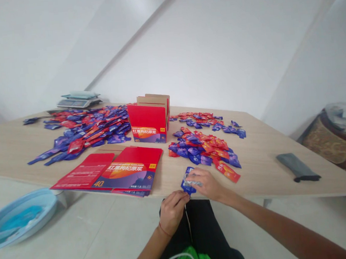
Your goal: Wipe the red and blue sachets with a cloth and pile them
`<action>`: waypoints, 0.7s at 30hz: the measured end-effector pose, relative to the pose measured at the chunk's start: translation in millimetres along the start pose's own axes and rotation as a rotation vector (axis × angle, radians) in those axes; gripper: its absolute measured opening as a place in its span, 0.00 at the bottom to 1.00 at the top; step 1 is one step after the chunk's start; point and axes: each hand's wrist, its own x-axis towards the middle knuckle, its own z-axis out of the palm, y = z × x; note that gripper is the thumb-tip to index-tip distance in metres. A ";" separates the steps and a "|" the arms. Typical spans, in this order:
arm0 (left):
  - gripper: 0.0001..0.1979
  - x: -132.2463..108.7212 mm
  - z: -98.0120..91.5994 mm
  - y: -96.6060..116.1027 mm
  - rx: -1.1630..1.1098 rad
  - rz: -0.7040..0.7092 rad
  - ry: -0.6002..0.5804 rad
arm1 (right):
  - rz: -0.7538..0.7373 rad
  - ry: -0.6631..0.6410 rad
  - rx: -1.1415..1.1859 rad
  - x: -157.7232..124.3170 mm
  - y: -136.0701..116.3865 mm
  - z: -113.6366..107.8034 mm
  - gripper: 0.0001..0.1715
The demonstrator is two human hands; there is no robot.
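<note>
Both hands work at the near edge of the desk (254,167). Right hand (205,184) lies curled over a small blue sachet (188,183), fingers closed on its upper part and pressing it against the desk edge. Left hand (172,211) sits just below the edge, fingers bent in, pinching the sachet's lower corner; a red cord circles its wrist.

Just beyond the right hand, a loose heap of red and purple sachets (202,147) spreads over the middle of the desk. An upright red carton (148,123), open at the top, stands further back, with a bigger pile of sachets (83,130) to its left. Flattened red cartons (119,173) lie stacked near the front edge, left of the hands. A scale (79,100) rests at the far left corner, a dark pouch (297,166) toward the right end.
</note>
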 end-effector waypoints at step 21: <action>0.08 15.1 -16.3 15.2 0.118 -0.014 -0.169 | 0.272 0.445 -0.082 28.1 14.6 -44.4 0.13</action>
